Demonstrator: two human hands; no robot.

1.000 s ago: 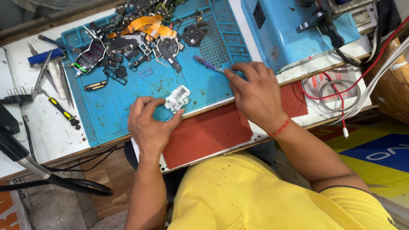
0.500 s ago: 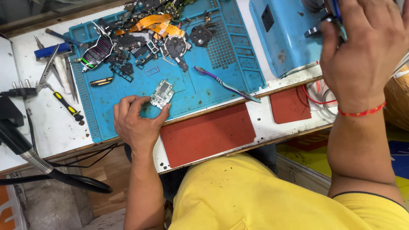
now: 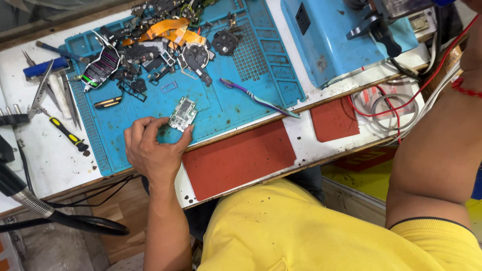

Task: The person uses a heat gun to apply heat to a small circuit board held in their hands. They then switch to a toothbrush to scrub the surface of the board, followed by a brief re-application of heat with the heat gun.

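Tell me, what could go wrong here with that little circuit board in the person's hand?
The left hand pinches the small circuit board only by its edge with the fingertips, tilted above the blue mat; it might slip and fall. The pile of loose parts lies close behind, so a dropped piece could get lost there. The right hand is out of view, its forearm raised near the red wires, which it might snag.

Yellow tee (image 3: 321, 231), red wrist thread (image 3: 466, 88).
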